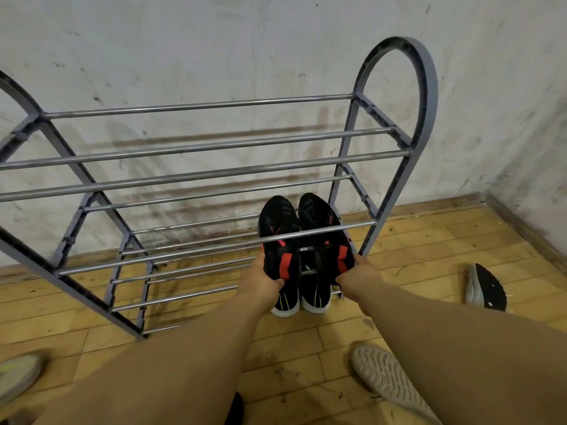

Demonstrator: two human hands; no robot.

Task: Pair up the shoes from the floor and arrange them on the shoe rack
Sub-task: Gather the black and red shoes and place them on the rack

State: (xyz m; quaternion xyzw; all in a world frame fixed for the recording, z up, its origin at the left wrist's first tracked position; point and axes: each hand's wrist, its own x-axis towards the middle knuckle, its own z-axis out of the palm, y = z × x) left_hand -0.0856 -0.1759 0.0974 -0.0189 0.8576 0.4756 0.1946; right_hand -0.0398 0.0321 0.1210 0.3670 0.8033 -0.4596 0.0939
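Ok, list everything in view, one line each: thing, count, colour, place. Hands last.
shoe rack: one, grey frame with metal bars, against the wall
black shoes: two, black with red patches and white soles, side by side on a lower tier, right end
black-and-white shoe: one, on the floor right of the rack
pale grey shoe: one, sole up, floor at bottom right
grey-green shoe: one, floor at bottom left, partly cut off
wall: one, white, stained, behind the rack
floor: one, yellowish wood blocks
left hand: grips the left black shoe
right hand: grips the right black shoe
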